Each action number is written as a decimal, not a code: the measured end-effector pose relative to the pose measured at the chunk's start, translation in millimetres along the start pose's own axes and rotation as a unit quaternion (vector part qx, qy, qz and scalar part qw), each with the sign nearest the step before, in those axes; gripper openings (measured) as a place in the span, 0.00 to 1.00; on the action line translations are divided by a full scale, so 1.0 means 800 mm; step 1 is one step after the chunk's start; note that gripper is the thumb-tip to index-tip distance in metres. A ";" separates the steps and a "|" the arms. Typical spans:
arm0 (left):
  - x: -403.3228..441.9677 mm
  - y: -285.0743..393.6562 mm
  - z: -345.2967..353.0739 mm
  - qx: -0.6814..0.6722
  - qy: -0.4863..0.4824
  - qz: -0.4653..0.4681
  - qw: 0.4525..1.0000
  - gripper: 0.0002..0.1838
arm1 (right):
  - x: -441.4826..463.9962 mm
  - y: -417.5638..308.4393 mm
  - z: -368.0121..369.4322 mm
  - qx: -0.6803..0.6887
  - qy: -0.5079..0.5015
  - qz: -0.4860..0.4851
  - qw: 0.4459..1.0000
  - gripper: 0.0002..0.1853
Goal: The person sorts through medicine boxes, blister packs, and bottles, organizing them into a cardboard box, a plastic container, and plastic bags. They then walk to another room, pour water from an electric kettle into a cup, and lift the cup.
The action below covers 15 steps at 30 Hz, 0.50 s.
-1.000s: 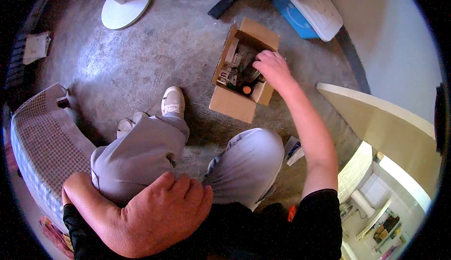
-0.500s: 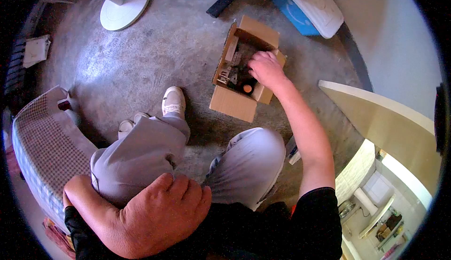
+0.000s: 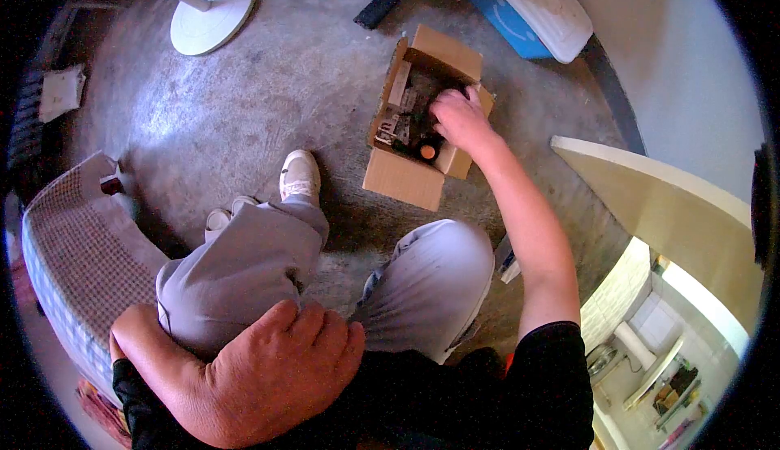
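An open cardboard box (image 3: 404, 182) stands on the floor, flaps folded out. My right hand (image 3: 461, 118) reaches into its right side, fingers bent down among dark contents; what they grip, if anything, is hidden. Close by the hand, inside the box, lies a dark, round item with an orange end (image 3: 427, 152). Pale printed pieces (image 3: 388, 129) lie along the box's left side, too small to identify. My left hand (image 3: 284, 365) is closed near my lap, knuckles up, with no object showing from it; its palm is out of sight.
A blue bin (image 3: 512, 23) with a white lid (image 3: 561, 28) stands beyond the box. At upper left is a round white base (image 3: 213, 13) with a pole and cable. A checked cloth (image 3: 89, 247) covers furniture on the left. A pale panel edge (image 3: 650, 175) juts in on the right.
My right hand stays in the box, with its fingers shifted slightly. The view has moved a little; my left hand keeps its place.
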State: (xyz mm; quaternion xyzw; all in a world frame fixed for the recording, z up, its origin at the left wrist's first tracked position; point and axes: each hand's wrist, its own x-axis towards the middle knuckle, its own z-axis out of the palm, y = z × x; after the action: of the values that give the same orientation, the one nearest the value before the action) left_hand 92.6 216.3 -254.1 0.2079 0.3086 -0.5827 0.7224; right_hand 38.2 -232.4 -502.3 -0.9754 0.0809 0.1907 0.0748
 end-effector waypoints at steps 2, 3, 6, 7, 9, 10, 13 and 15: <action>0.018 -0.005 0.072 0.029 0.009 -0.021 0.999 0.75 | 0.001 -0.002 -0.006 -0.007 -0.003 0.006 1.000 0.13; 0.024 -0.005 0.099 0.066 0.020 -0.031 0.997 0.75 | 0.004 -0.004 -0.008 -0.009 -0.017 0.013 1.000 0.12; 0.034 -0.011 0.122 0.140 0.012 -0.027 0.990 0.76 | 0.017 -0.013 -0.010 -0.018 -0.059 0.038 0.997 0.11; 0.036 -0.018 0.119 0.050 -0.046 -0.007 0.998 0.76 | 0.023 -0.019 -0.008 -0.023 -0.071 0.048 0.996 0.10; 0.026 -0.017 0.082 -0.046 -0.031 -0.005 0.998 0.75 | 0.039 -0.026 0.000 -0.058 -0.112 0.008 0.992 0.09; 0.006 0.002 0.036 -0.050 0.041 -0.025 0.998 0.74 | 0.049 -0.030 0.011 -0.051 -0.116 0.026 0.992 0.10; 0.000 0.009 0.020 -0.053 0.079 -0.035 0.995 0.73 | 0.096 -0.027 0.089 0.023 -0.162 0.117 0.980 0.14; 0.007 0.000 0.037 -0.049 0.046 -0.024 0.997 0.73 | 0.097 -0.030 0.075 0.012 -0.178 0.092 0.980 0.16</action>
State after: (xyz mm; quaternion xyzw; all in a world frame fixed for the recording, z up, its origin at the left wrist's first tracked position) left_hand 99.2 192.8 -236.4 0.1909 0.3747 -0.5740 0.7026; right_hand 92.0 -208.4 -584.5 -0.9131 0.1580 0.3668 0.0823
